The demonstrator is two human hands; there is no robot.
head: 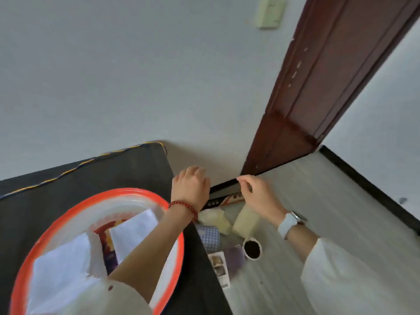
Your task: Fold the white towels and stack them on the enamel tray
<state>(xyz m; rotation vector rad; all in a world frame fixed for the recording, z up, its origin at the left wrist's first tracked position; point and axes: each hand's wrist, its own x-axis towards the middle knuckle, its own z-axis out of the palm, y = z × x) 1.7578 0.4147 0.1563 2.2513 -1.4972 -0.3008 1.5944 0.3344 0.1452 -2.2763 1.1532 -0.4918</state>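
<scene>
Blurry: round red-rimmed enamel tray (29, 258) on dark table (56, 185) holds flat folded white towels (61, 269). Left hand (191, 187) and right hand (256, 194) raised, fingers curled, grasping nothing.

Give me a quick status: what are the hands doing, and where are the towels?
Left hand and right hand raised, apparently empty. Two folded white towels on red-rimmed round enamel tray. Left forearm crosses tray.

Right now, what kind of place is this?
Probably a room in a home: a dark wooden door frame in a plain white wall, a light switch, and household clutter on the floor beside a black table.
</scene>
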